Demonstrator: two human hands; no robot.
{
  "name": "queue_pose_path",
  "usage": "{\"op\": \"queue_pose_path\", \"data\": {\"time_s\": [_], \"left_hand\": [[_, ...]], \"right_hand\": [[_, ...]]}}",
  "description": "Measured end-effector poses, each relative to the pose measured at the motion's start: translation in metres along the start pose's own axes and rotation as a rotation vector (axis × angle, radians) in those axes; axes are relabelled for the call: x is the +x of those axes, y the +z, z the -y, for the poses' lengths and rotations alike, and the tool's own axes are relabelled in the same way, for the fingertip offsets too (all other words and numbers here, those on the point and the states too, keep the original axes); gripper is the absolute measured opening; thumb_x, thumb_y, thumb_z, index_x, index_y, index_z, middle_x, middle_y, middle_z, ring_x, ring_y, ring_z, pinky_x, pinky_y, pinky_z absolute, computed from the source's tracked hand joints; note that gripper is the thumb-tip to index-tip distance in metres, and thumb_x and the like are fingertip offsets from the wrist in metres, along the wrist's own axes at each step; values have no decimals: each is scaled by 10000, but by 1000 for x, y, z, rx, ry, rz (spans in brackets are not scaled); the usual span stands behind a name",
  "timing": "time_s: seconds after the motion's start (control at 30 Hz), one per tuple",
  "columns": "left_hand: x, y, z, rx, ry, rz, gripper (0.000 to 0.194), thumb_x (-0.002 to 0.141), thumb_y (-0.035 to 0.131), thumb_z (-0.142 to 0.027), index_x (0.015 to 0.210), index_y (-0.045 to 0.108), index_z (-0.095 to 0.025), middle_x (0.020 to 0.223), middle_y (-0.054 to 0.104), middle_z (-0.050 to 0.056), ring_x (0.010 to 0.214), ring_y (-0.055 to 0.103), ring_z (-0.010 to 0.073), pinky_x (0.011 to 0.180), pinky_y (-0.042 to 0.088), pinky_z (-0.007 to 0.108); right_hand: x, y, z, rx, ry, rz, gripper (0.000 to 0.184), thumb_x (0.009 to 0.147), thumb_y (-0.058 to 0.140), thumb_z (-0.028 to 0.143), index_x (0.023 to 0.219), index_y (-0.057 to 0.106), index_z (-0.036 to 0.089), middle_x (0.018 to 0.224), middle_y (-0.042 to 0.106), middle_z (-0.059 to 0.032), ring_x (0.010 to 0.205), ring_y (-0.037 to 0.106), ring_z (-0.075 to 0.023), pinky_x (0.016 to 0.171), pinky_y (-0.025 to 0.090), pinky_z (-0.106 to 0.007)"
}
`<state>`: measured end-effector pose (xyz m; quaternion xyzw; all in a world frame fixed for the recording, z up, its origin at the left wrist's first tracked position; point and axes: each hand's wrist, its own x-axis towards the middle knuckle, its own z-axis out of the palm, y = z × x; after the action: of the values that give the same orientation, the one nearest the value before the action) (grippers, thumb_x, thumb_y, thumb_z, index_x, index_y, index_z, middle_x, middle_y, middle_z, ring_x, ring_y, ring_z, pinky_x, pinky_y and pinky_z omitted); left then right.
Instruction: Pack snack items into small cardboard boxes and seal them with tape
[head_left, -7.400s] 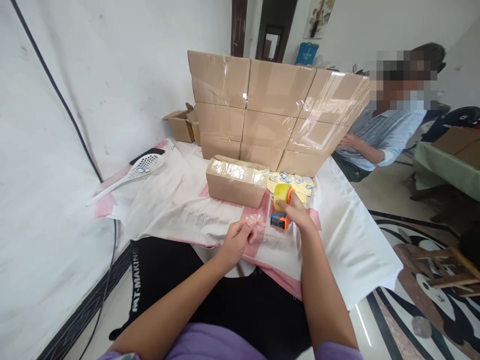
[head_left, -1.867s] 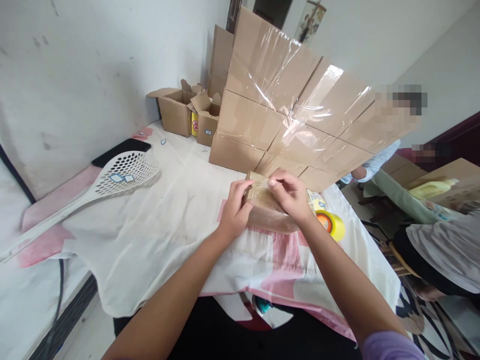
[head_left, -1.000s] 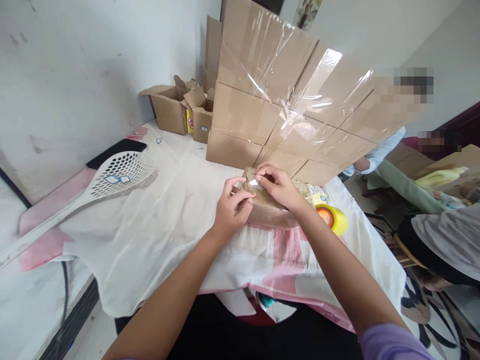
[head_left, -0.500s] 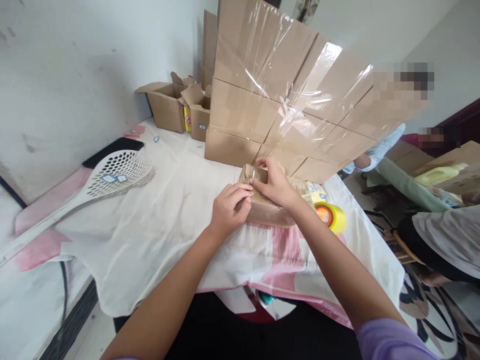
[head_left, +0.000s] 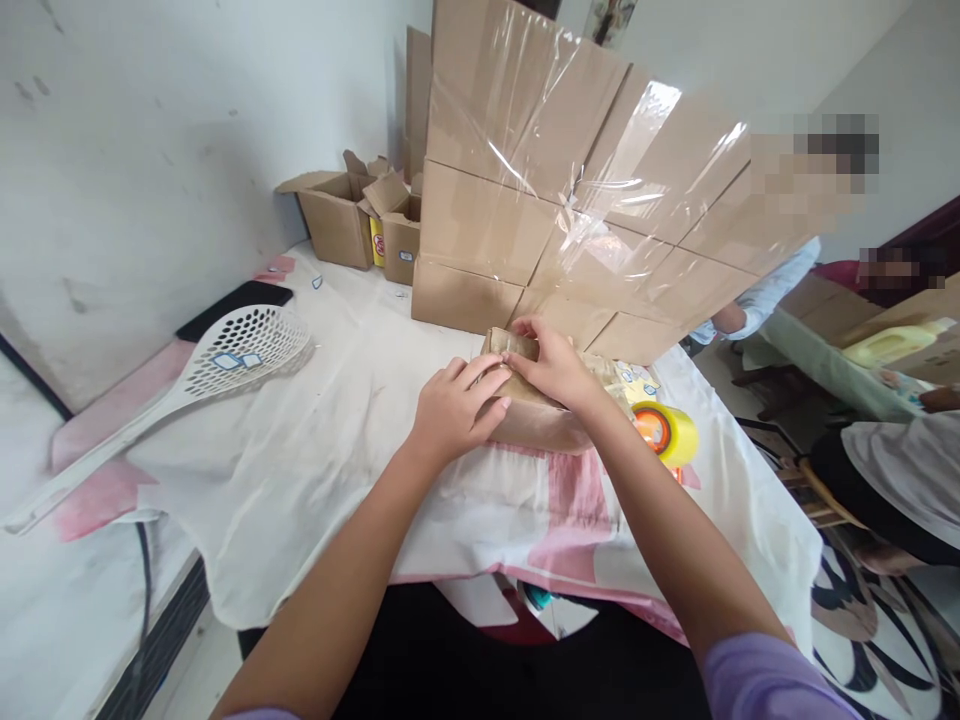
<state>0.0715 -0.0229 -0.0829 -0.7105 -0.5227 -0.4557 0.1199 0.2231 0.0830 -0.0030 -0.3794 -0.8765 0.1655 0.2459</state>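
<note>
My left hand (head_left: 454,405) is closed on the left end of one small cardboard box (head_left: 536,428), four fingers over its top, thumb at its near side. My right hand (head_left: 556,368) grips its top and far edge, the thumb meeting my left fingertips. One yellow tape roll (head_left: 682,432) sits at three o'clock of the box, one white perforated scoop (head_left: 259,345) at nine, two open cartons (head_left: 336,228) between ten and eleven, nine film-wrapped boxes (head_left: 487,215) at twelve.

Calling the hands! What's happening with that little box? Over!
Left hand at left end of small box; right hand on top. Box partly hidden by hands. Yellow tape roll close by, right.
</note>
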Motion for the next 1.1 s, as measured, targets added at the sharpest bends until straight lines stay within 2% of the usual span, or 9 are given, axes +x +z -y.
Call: {"op": "queue_pose_path", "data": {"time_s": [0.2,0.3,0.4,0.5,0.57,0.63,0.77,0.9,1.1], "left_hand": [[-1,6,-7,8,-81,-17,321,945,524,-349,1192,684,-221,1312,657,46,927,543,240,792,469,369],[-3,7,-4,18,-132,-22,324,950,522,-361,1191,697,-232,1288,634,72,943,540,238,802,480,362],[-4,6,3,-22,-118,-49,322,959,534,-381,1196,704,-245,1231,617,90,952,544,230,807,494,351],[-5,4,10,-122,-82,-57,333,965,544,-362,1255,667,-253,1239,596,91,1005,567,224,872,505,355],[-6,3,14,-193,-123,-74,383,957,563,-358,1319,613,-246,1261,567,100,1061,579,226,915,506,360],[-8,5,19,-256,-187,-85,437,950,571,-365,1367,558,-237,1269,541,105,1067,584,222,905,513,355],[-12,14,30,-351,-214,-88,469,955,543,-405,1389,521,-229,1265,520,106,924,564,182,787,516,326],[-14,23,34,-418,-270,2,487,967,507,-434,1399,504,-210,1298,533,116,995,574,207,757,500,312],[-21,33,36,-467,-355,98,571,974,462,-462,1490,403,-224,1263,563,95,1037,571,234,829,477,342]], "right_hand": [[2,-2,0,-178,183,-198,274,809,708,368,1008,639,191,997,710,-85,1008,636,-317,1014,351,-551],[-8,-29,-13,-74,109,-357,171,862,630,360,911,657,198,1007,717,-80,1014,645,-286,1007,414,-495],[-41,-66,-40,-14,-1,-458,270,870,658,435,1040,675,225,1156,694,-81,1161,610,-283,1058,425,-472],[-89,-80,-73,93,66,-205,708,825,718,536,1449,476,306,1538,469,-96,1424,424,-325,1095,420,-523],[-117,-69,-91,219,136,-37,937,781,760,577,1567,308,341,1646,308,-82,1517,287,-332,1183,329,-551],[-132,-49,-103,358,210,-12,1028,774,774,580,1602,201,373,1656,280,-60,1545,229,-311,1227,268,-541],[-130,-20,-108,561,257,-74,1135,746,805,567,1616,105,361,1592,380,-77,1519,292,-296,1224,294,-530],[-126,-29,-104,480,178,-78,1178,658,887,476,1587,191,276,1542,408,-145,1465,361,-352,1217,293,-552],[-149,-31,-90,518,219,-78,1114,640,882,374,1505,196,235,1401,511,-162,1110,648,-302,920,573,-442]]}}
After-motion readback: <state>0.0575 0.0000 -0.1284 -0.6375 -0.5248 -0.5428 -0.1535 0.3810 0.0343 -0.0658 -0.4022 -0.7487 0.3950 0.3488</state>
